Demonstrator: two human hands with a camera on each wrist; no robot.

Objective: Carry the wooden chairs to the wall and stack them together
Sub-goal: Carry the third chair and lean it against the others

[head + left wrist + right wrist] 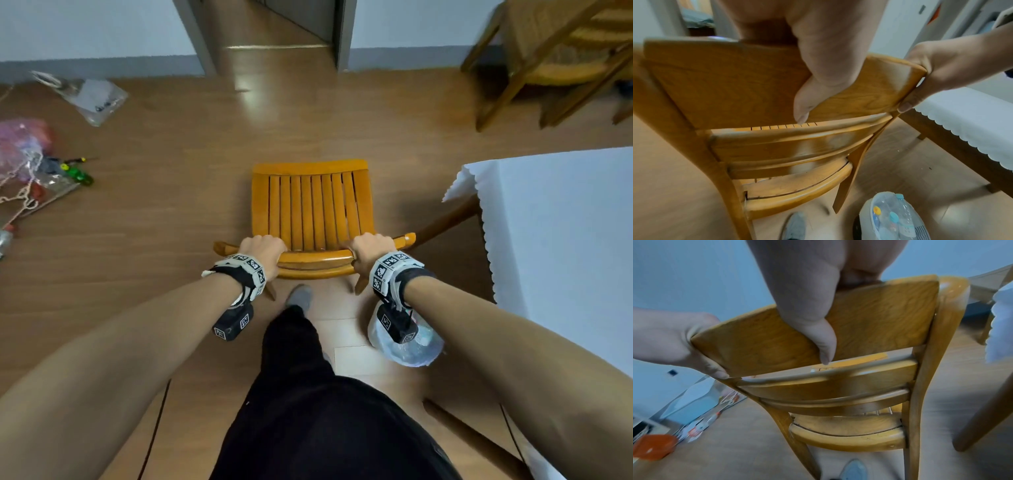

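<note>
A honey-coloured wooden chair (311,205) with a slatted seat stands on the floor right in front of me, its back toward me. My left hand (262,248) grips the left part of the top back rail and my right hand (371,246) grips the right part. In the left wrist view my left hand (818,78) has its thumb down the rear of the rail (735,89), fingers hidden over the front. The right wrist view has my right hand (809,305) holding the rail (879,318) the same way. More wooden chairs (555,58) stand piled at the far right wall.
A table with a white cloth (565,240) stands close on the right, its leg near the chair. A bag of plastic bottles (404,342) lies on the floor under my right wrist. Bags and small clutter (37,161) lie at the left. A doorway (274,34) is straight ahead.
</note>
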